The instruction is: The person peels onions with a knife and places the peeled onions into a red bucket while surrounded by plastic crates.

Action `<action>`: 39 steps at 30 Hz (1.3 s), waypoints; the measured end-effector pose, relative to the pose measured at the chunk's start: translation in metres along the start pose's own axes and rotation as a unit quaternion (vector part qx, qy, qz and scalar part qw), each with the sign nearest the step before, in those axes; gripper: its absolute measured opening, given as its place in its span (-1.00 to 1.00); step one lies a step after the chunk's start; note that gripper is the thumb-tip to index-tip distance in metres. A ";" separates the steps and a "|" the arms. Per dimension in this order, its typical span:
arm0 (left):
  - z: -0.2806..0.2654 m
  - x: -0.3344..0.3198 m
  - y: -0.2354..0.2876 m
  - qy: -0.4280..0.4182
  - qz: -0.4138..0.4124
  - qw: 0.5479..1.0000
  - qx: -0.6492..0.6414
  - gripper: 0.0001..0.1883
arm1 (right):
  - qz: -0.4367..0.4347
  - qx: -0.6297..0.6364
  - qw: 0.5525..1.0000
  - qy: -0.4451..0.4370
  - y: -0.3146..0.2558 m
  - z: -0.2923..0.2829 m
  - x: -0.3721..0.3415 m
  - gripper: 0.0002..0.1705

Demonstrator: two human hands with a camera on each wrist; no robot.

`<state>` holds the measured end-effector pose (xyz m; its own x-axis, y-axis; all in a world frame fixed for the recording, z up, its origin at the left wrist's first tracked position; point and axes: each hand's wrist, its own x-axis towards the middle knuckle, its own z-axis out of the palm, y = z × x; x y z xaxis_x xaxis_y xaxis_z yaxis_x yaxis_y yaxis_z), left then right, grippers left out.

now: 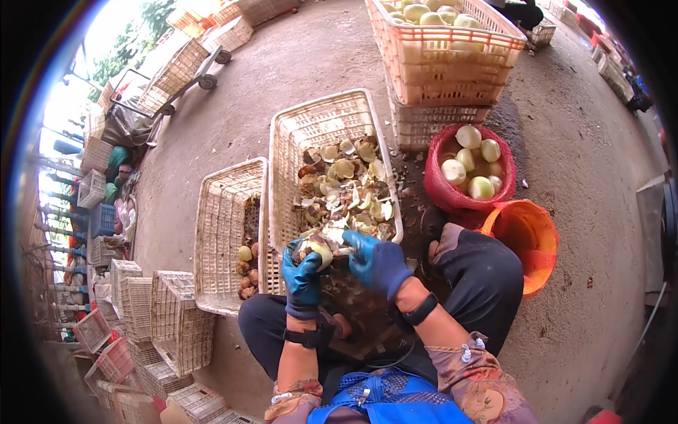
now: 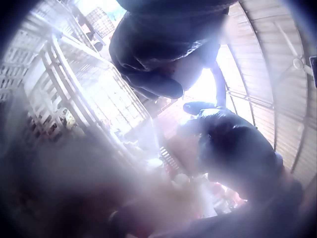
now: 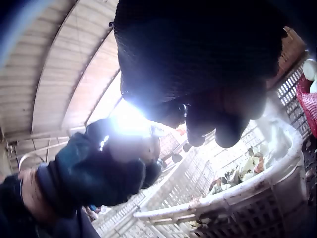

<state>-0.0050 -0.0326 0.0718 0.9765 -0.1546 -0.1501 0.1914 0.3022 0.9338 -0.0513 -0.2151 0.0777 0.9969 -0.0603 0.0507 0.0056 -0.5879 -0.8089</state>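
My left hand (image 1: 302, 279), in a blue-green glove, grips an onion (image 1: 316, 253) with brown skin still on part of its pale side. Close at the onion's right is my gloved right hand (image 1: 378, 265), blurred in the head view. In the right wrist view, dark fingertips (image 3: 229, 133) bend down beside the onion (image 3: 132, 144); I cannot tell whether they hold something. Just beyond both hands stands a white crate (image 1: 325, 109) with onion peels (image 1: 346, 184) inside. Glare hides much of the left wrist view, where the left hand (image 2: 158, 44) is dark at the top.
Left of the peel crate, another crate (image 1: 212, 212) holds several unpeeled onions (image 1: 247, 265). At right are a red mesh-covered tub (image 1: 452, 201) of peeled onions and an orange bucket (image 1: 540, 244). Behind stand stacked crates (image 1: 445, 78) heaped with onions. More crates (image 1: 180, 318) stand at left.
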 end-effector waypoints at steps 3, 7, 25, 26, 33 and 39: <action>-0.003 0.001 0.001 0.013 -0.003 1.000 -0.027 -0.49 | -0.057 -0.141 0.988 -0.022 0.008 0.012 -0.012 -0.45; -0.004 0.000 0.001 0.037 0.002 0.998 -0.041 -0.50 | -0.047 -0.183 0.982 -0.018 0.004 0.008 -0.017 -0.48; 0.014 -0.004 -0.016 0.037 0.032 0.994 0.095 -0.53 | 0.113 -0.162 0.977 -0.077 -0.008 0.015 0.005 -0.66; 0.013 -0.004 -0.020 0.035 0.032 0.995 0.083 -0.53 | 0.121 -0.158 0.976 -0.089 -0.009 0.014 0.007 -0.67; 0.023 -0.005 -0.023 -0.004 0.030 1.000 -0.007 -0.53 | 0.176 0.204 0.963 -0.009 0.031 0.043 0.014 -0.67; 0.006 0.003 -0.020 -0.066 -0.001 0.995 -0.079 -0.49 | 0.140 0.522 0.837 -0.088 0.012 0.012 0.015 -0.66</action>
<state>-0.0063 -0.0448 0.0541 0.9563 -0.2753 -0.0989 0.2176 0.4437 0.8693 -0.0357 -0.2132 0.0613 0.9660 0.0968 -0.2397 -0.2569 0.4600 -0.8499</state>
